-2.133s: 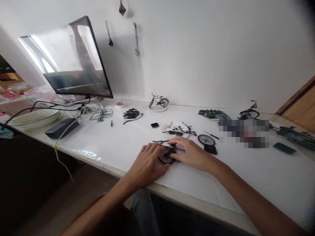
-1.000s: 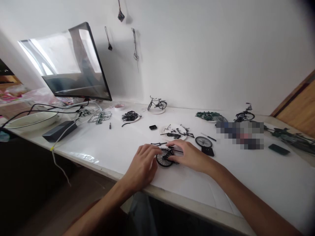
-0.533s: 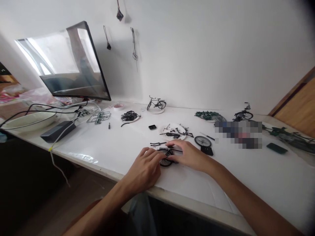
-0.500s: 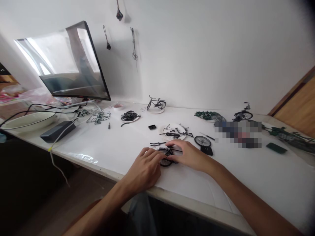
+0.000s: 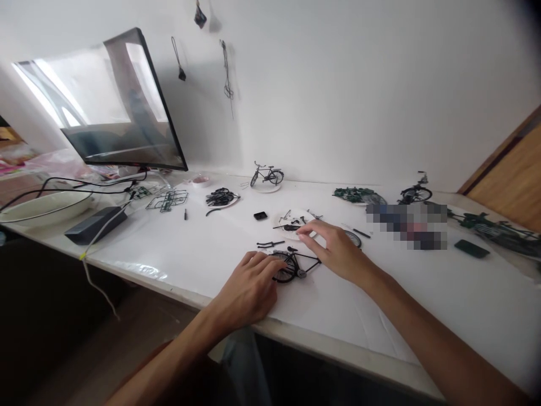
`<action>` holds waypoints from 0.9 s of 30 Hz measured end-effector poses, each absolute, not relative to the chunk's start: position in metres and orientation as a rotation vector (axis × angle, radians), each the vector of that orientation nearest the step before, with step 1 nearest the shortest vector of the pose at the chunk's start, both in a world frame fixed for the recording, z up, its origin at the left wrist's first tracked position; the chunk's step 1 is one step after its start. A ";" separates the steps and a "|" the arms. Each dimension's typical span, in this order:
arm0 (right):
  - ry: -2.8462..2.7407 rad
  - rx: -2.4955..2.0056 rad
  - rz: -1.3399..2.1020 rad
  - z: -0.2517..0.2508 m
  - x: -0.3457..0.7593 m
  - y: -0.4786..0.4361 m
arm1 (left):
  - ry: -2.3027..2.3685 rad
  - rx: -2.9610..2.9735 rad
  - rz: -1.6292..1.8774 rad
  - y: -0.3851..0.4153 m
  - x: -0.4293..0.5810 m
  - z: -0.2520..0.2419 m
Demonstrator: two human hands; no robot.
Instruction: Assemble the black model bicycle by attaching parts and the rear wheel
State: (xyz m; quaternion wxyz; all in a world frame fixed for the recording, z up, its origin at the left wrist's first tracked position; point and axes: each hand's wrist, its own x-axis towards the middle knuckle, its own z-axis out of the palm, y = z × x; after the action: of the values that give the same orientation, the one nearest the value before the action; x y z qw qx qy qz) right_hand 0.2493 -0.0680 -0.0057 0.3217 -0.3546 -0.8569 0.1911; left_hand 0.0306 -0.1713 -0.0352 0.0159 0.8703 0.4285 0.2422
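Observation:
A half-built black model bicycle lies on the white table in front of me. My left hand rests on the table with its fingers curled onto the bike's wheel. My right hand is lifted off the bike, fingers loosely spread and holding nothing, reaching over a small white plate of black parts. A loose wheel is partly hidden behind that hand.
A monitor stands at the back left with a black adapter and cables. A finished model bicycle, another plate of black parts, green part frames and more models sit along the wall.
My right hand has let go of the model bicycle and moved up and right toward the plate of parts. My left hand stays on the wheel.

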 end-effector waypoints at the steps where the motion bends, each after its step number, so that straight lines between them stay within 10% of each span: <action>1: -2.255 -0.924 0.491 -0.005 0.250 -0.069 | 1.335 2.705 0.753 -0.171 0.031 -0.035; 27: -2.533 -1.003 0.748 -0.001 0.256 -0.078 | 1.346 2.736 0.692 -0.170 0.032 -0.035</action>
State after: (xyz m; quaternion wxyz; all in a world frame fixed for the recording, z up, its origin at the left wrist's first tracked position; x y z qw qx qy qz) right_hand 0.2558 -0.0785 -0.0013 0.1575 -0.3506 -0.8854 0.2615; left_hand 0.0321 -0.1700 -0.0347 0.0076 0.8750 0.4307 0.2212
